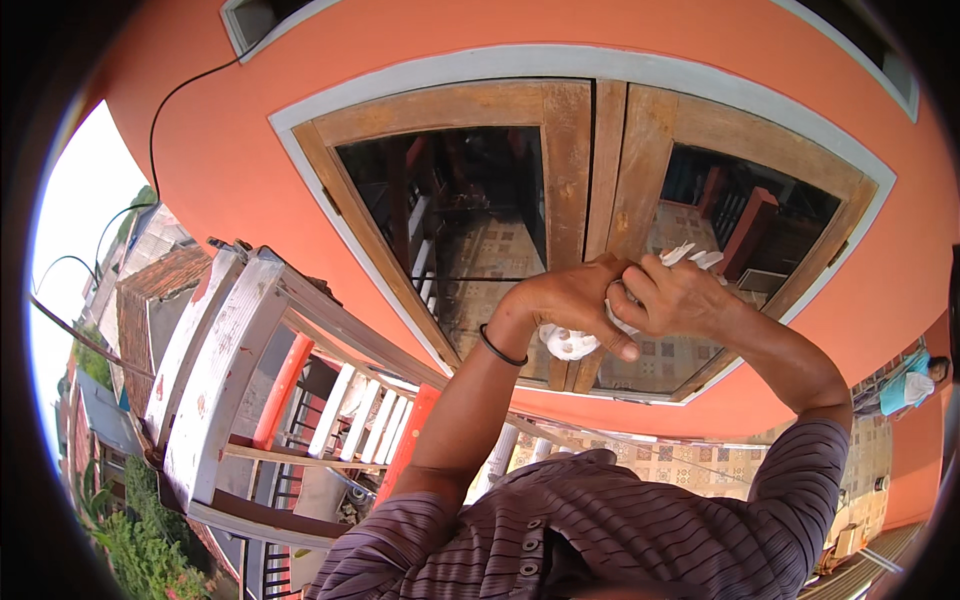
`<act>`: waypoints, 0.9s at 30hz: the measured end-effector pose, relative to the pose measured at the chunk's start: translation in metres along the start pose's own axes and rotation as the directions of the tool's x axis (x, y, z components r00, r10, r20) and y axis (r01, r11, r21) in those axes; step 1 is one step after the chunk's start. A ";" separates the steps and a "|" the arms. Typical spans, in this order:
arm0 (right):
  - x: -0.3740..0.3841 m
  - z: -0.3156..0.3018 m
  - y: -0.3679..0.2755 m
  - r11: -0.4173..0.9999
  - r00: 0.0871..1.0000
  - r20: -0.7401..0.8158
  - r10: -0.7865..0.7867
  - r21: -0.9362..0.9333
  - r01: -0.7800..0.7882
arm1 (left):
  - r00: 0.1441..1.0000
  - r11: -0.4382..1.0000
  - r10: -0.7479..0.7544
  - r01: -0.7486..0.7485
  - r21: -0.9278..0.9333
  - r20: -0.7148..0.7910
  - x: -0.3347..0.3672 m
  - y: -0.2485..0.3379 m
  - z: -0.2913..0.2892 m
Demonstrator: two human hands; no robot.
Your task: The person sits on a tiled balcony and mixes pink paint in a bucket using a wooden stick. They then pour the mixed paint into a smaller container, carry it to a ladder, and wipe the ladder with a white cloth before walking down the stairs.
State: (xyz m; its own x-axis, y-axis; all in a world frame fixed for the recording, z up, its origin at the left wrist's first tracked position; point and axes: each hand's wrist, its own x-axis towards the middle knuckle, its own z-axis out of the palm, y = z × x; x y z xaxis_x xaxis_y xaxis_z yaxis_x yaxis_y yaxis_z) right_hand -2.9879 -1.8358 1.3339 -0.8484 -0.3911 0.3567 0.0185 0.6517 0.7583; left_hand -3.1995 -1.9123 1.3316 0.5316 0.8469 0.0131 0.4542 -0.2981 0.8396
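Both of my hands are raised together in front of the wooden-framed glass window [568, 180]. Between them is a crumpled white cloth [570, 343], bunched up; its lower end bulges out under my left hand [575, 300]. Its frayed-looking upper end shows past the knuckles of my right hand [680, 290]. My left hand is curled round the bundle with the thumb pointing down to the right. The right fingers are closed on it, close against the left hand. The middle of the cloth is hidden by my hands.
An orange wall [430, 40] surrounds the window. A white wooden railing [225, 370] with red posts stands at the left, with roofs and greenery beyond. Patterned tiles [690, 465] cover the floor. A person in a blue-green garment [905, 390] is at the far right.
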 end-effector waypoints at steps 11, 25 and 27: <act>-0.033 0.028 -0.200 0.615 0.890 0.455 -0.010 0.705 -0.353 | 0.915 0.434 -0.166 0.404 -0.805 0.369 -0.072 -0.161 0.197; 0.020 0.029 -0.144 0.557 0.668 0.589 -0.455 0.773 -0.303 | 0.969 0.519 -0.204 0.228 -0.824 0.140 -0.092 -0.159 0.222; 0.031 0.033 -0.143 0.578 0.634 0.555 -0.539 0.791 -0.200 | 0.976 0.587 -0.219 0.148 -0.796 0.020 -0.093 -0.156 0.227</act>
State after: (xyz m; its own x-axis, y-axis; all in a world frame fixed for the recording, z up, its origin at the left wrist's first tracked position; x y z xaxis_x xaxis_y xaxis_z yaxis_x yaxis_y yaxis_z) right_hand -3.0343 -1.9195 1.2188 -0.8411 -0.2389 -0.4853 -0.2379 0.9691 -0.0647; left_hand -3.1578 -2.0440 1.0761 0.4335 0.8827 -0.1814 -0.2238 0.3004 0.9272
